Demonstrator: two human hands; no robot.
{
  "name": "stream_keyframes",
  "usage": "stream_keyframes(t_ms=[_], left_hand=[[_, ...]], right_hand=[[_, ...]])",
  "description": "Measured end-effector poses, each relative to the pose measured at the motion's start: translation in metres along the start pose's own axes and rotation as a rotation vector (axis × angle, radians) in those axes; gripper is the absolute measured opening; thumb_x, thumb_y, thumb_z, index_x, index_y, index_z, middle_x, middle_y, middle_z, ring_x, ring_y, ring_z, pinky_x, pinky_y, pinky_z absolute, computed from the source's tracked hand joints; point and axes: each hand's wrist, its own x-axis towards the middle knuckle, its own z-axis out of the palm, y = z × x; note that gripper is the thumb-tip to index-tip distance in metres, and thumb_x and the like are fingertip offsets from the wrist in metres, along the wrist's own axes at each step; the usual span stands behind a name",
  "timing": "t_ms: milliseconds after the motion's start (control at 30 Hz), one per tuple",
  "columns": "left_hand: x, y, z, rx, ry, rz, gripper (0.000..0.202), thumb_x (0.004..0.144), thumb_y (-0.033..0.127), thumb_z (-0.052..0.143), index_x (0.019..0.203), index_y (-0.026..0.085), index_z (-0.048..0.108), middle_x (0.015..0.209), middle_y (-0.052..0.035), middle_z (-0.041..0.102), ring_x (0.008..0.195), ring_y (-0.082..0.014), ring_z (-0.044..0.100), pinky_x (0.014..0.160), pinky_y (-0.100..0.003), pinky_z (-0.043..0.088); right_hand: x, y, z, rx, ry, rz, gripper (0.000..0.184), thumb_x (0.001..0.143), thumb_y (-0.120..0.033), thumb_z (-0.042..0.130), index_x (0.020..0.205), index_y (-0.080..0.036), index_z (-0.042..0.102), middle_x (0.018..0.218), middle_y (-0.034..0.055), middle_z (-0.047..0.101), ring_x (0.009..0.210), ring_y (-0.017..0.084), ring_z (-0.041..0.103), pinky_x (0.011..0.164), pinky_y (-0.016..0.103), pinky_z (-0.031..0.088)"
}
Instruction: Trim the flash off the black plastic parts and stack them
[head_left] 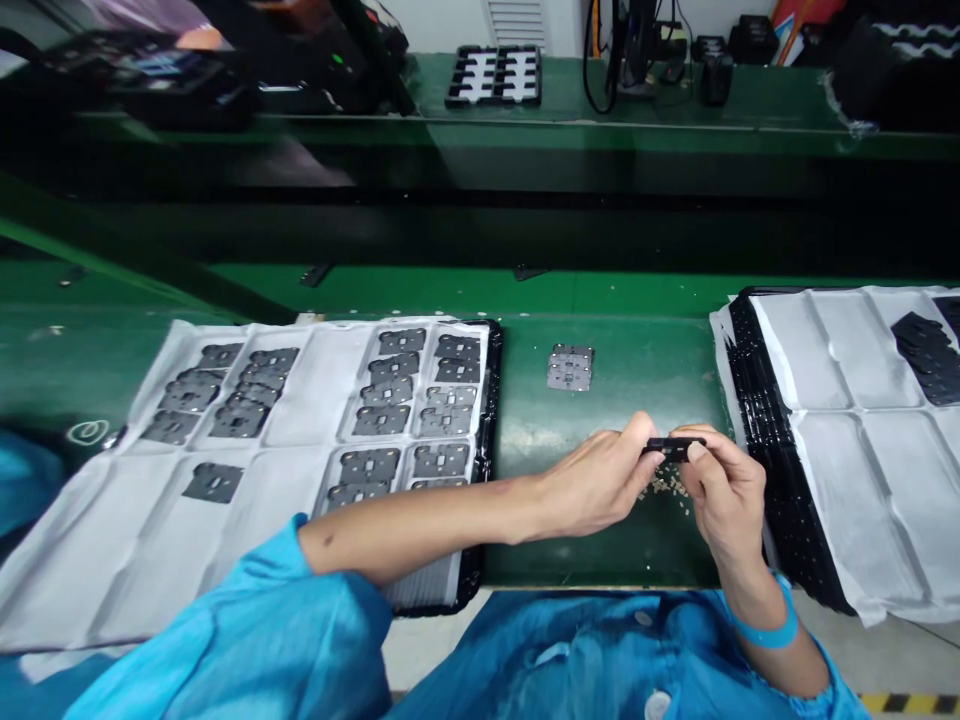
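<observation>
Between my two hands is a small flat black plastic part (675,449), held nearly edge-on above the green table. My left hand (600,480) pinches its left end. The fingers and thumb of my right hand (718,475) close on its right end. Beneath my hands lies a scatter of tiny pale bits (667,484), partly hidden. Beyond my left hand, a few grey plates (571,368) overlap on the tabletop. My left forearm passes over a lined tray (300,470) that holds several groups of dark grey plates (384,465).
At the right stands another white-lined tray (862,480) with black rims, holding dark parts (928,352). A green shelf (420,90) runs across the back, carrying a black slotted tray (495,76) and cables. A slanted green post (150,250) rises at the left.
</observation>
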Motion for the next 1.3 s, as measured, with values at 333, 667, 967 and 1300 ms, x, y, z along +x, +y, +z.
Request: stream_keyframes(t_ms=[333, 667, 967, 1300], left_hand=[[-0.002, 0.004, 0.003, 0.149, -0.021, -0.019, 0.01, 0.11, 0.029, 0.035, 0.103, 0.027, 0.028, 0.07, 0.0084, 0.036, 0.056, -0.0142, 0.037, 0.058, -0.031, 0.025], [-0.002, 0.002, 0.0, 0.039, -0.048, -0.031, 0.016, 0.108, 0.03, 0.036, 0.098, 0.028, 0.023, 0.072, 0.0072, 0.038, 0.06, -0.015, 0.034, 0.06, -0.031, 0.026], [0.0, 0.0, -0.009, -0.076, -0.02, -0.005, 0.013, 0.108, 0.032, 0.037, 0.099, 0.027, 0.029, 0.07, 0.0073, 0.045, 0.057, -0.0146, 0.039, 0.058, -0.03, 0.029], [-0.005, -0.002, -0.018, -0.337, 0.074, 0.014, 0.02, 0.107, 0.028, 0.033, 0.089, 0.024, 0.042, 0.061, 0.0076, 0.043, 0.056, -0.0133, 0.043, 0.059, -0.027, 0.038]], right_hand=[[0.0, 0.001, 0.003, -0.062, 0.021, -0.003, 0.016, 0.103, -0.028, 0.067, 0.101, -0.02, 0.08, 0.092, 0.0025, 0.071, 0.049, 0.007, 0.039, 0.045, 0.026, 0.03], [-0.002, 0.002, 0.002, -0.076, -0.005, 0.017, 0.015, 0.102, -0.023, 0.064, 0.103, -0.021, 0.079, 0.09, 0.0007, 0.069, 0.049, 0.007, 0.04, 0.046, 0.027, 0.029], [0.0, -0.008, -0.008, -0.033, -0.206, 0.055, 0.028, 0.107, -0.028, 0.055, 0.121, -0.021, 0.078, 0.088, 0.0016, 0.067, 0.058, 0.012, 0.056, 0.057, 0.029, 0.045], [-0.003, -0.016, 0.003, -0.222, -0.206, -0.032, 0.014, 0.112, -0.03, 0.061, 0.112, -0.022, 0.073, 0.078, -0.0036, 0.061, 0.054, 0.01, 0.056, 0.055, 0.026, 0.045]])
